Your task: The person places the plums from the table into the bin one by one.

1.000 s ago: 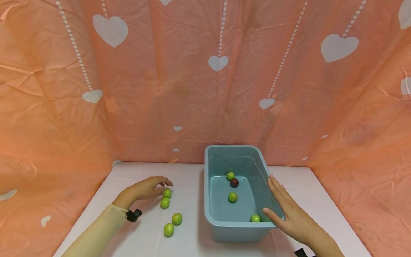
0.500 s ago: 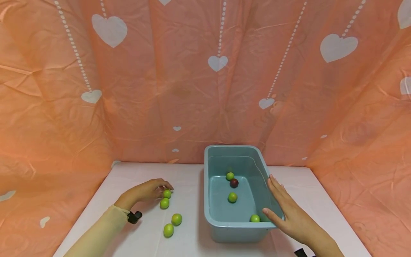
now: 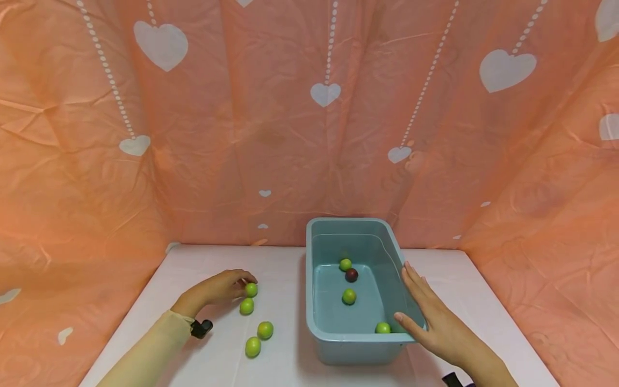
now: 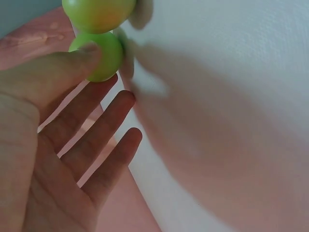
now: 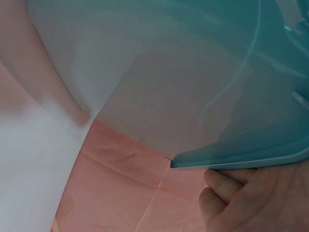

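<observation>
My left hand (image 3: 223,286) lies on the white table (image 3: 285,269), its fingers curled over the farthest green ball (image 3: 251,289). In the left wrist view the thumb (image 4: 72,63) presses that green ball (image 4: 104,58) against a blurred fingertip, and a second green ball (image 4: 99,12) sits just beyond. My right hand (image 3: 430,317) rests flat with straight fingers against the right wall of the teal bin (image 3: 319,344), thumb at the front right rim. The bin rim (image 5: 241,159) shows above my right hand (image 5: 251,203). Inside lie a dark red ball (image 3: 351,275) and three green balls (image 3: 348,296).
Three more green balls (image 3: 246,306) lie loose on the table between my left hand and the bin. An orange cloth with white hearts (image 3: 329,94) walls in the back and both sides. A black wrist strap (image 3: 201,328) sits on my left sleeve.
My left hand's fingers have come down and closed on the farthest green ball. The right hand and the bin have not moved.
</observation>
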A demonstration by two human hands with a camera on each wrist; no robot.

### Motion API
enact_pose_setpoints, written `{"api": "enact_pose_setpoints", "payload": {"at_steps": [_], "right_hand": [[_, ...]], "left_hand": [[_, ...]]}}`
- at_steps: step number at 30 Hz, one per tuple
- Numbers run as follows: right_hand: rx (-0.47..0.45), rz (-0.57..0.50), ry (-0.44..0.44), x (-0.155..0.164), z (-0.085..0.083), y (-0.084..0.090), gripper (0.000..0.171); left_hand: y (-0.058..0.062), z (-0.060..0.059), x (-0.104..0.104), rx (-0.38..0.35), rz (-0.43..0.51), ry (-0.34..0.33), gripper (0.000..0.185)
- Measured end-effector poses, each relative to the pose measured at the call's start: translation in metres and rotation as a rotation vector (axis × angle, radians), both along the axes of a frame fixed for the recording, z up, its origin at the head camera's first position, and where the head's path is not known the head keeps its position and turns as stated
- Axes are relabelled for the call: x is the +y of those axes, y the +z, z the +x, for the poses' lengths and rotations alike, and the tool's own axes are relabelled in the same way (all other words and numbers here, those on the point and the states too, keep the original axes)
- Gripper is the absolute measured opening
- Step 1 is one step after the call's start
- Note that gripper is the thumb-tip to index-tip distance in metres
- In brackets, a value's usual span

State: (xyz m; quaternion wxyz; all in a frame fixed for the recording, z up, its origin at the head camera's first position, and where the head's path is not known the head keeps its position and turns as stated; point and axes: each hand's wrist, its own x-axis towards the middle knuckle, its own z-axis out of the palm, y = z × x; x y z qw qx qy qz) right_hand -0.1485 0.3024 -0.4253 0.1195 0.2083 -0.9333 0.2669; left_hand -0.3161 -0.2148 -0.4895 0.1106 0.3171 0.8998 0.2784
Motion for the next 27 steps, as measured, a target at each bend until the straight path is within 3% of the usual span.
{"api": "enact_pose_setpoints", "payload": {"at_steps": [7, 18, 27], "right_hand": [[-0.056, -0.004, -0.022, -0.001, -0.001, 0.004, 0.09], [-0.044, 0.002, -0.021, 0.0, -0.003, 0.004, 0.09], [-0.031, 0.001, -0.02, -0.001, -0.001, 0.002, 0.09]], "left_hand": [[-0.002, -0.001, -0.002, 0.006, 0.0, 0.012, 0.028], [0.002, -0.002, -0.002, 0.02, 0.017, 0.014, 0.03], [0.01, 0.001, 0.004, 0.035, -0.003, 0.078, 0.028]]}}
